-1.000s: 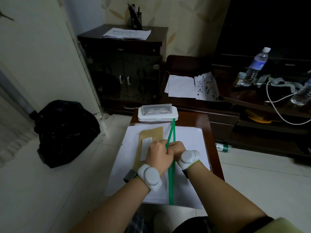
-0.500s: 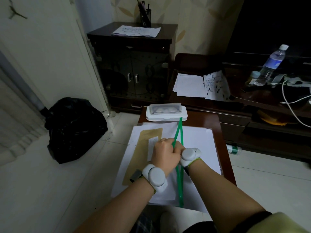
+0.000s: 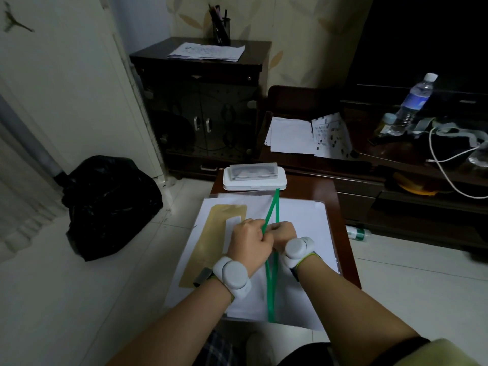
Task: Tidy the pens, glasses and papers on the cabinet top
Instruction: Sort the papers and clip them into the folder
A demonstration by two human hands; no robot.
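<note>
A clear document folder with a green strip [image 3: 271,286] along its opening lies on a small red-brown table [image 3: 332,191], stuffed with white papers [image 3: 301,223] and a tan envelope [image 3: 208,241]. My left hand [image 3: 249,243] and my right hand [image 3: 284,231] sit side by side at the middle of the strip, both closed on it, and its two edges spread apart toward the far end. A white glasses case [image 3: 254,178] rests at the table's far end. On the dark cabinet [image 3: 200,83] behind lie papers [image 3: 207,51] and a pen holder [image 3: 221,27].
A black rubbish bag [image 3: 111,202] sits on the floor at the left by a white door. A low dark TV bench [image 3: 396,165] at the right carries loose sheets [image 3: 290,136], water bottles [image 3: 414,99] and a white cable. A small bottle [image 3: 357,233] lies on the floor.
The view has shifted a little, so the scene sits further right in the frame. My hands stay pinched together on the green strip at much the same spot.
</note>
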